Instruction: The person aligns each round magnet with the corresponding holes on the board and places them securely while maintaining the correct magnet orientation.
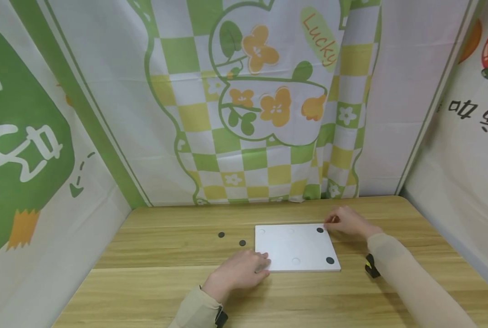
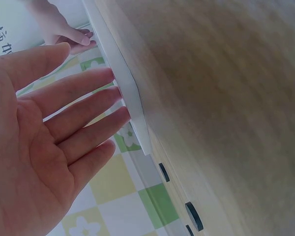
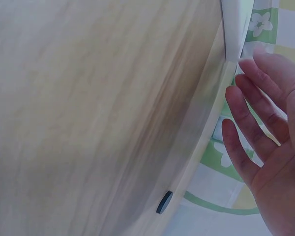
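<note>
A white rectangular board with shallow round recesses lies on the table. Black discs sit in its two right-hand recesses: the far disc and the near disc. My left hand is at the board's near left corner, and its fingers are extended, with the tips at the board edge. At the far right corner, my right hand has its fingertips beside the far disc. In the right wrist view, its fingers are loosely bent and nothing shows between them.
Left of the board, two loose black discs lie on the wooden table. The right wrist view shows another loose disc on the table. A printed curtain hangs behind the table, with fabric walls on both sides.
</note>
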`<move>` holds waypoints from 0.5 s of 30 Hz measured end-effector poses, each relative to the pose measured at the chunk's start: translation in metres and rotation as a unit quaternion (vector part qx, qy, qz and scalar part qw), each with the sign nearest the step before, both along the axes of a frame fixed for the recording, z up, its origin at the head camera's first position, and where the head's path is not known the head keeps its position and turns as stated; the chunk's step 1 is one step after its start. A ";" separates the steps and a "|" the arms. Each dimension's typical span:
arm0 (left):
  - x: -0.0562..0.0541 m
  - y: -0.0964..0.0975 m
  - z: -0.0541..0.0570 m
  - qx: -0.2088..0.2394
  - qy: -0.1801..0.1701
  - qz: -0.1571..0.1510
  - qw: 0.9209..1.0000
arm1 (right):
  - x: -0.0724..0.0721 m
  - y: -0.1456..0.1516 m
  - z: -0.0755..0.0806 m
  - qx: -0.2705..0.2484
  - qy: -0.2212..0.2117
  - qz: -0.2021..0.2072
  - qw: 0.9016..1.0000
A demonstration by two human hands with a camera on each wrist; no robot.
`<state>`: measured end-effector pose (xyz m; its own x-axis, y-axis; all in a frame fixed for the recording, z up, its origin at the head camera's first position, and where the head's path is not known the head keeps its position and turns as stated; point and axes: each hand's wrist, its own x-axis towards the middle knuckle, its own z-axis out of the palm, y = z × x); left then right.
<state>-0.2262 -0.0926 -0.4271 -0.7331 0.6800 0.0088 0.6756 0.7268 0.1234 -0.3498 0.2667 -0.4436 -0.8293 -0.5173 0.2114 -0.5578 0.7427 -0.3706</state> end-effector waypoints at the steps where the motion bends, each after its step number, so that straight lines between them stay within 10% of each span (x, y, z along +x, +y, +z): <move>1: 0.000 0.000 0.000 0.000 0.000 0.001 1.000 | 0.000 0.001 0.000 0.002 0.004 0.001 1.000; 15: 0.002 0.000 0.002 -0.001 -0.002 0.002 1.000 | 0.005 0.012 -0.001 -0.002 0.007 -0.014 1.000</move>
<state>-0.2247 -0.0923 -0.4252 -0.7358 0.6772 0.0057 0.6724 0.7296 0.1246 -0.3444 0.2790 -0.4443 -0.8405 -0.4929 0.2250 -0.5417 0.7564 -0.3667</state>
